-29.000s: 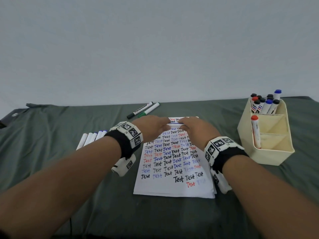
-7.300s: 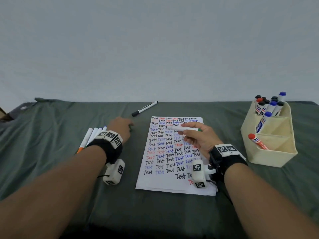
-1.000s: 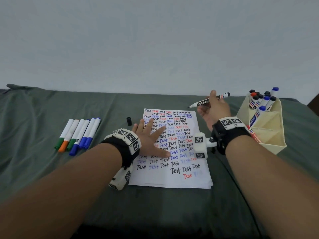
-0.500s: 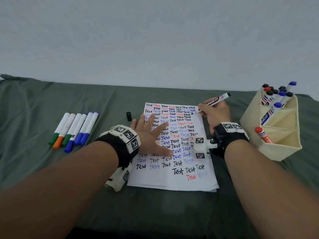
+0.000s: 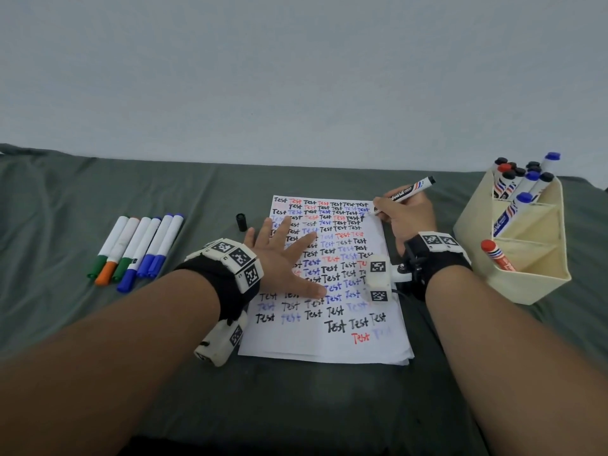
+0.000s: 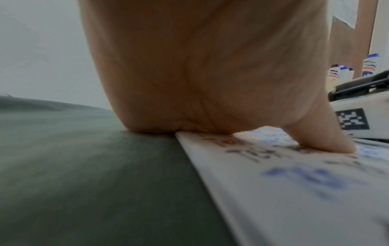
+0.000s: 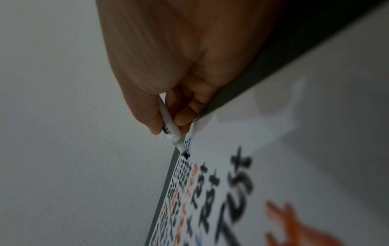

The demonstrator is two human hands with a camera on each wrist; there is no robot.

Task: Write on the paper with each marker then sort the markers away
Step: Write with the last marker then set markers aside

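A white sheet of paper (image 5: 358,347) full of "Test" words in black, red and blue lies on the green cloth. My left hand (image 5: 283,258) lies flat on its left side with fingers spread; in the left wrist view the palm (image 6: 200,74) presses the paper (image 6: 294,191). My right hand (image 5: 404,218) grips an uncapped black marker (image 5: 404,192), its tip touching the paper's upper right edge; in the right wrist view the marker (image 7: 170,126) meets the paper (image 7: 315,149) there. Its black cap (image 5: 241,222) stands left of the sheet.
Several capped markers (image 5: 138,248) with green, orange and blue caps lie in a row at the left. A cream organizer (image 5: 526,284) at the right holds several markers upright in its back compartment and a red-capped one (image 5: 496,255) in a front compartment.
My right hand has brought the marker down from the air to the paper's upper right edge. The left hand has stayed flat on the paper.
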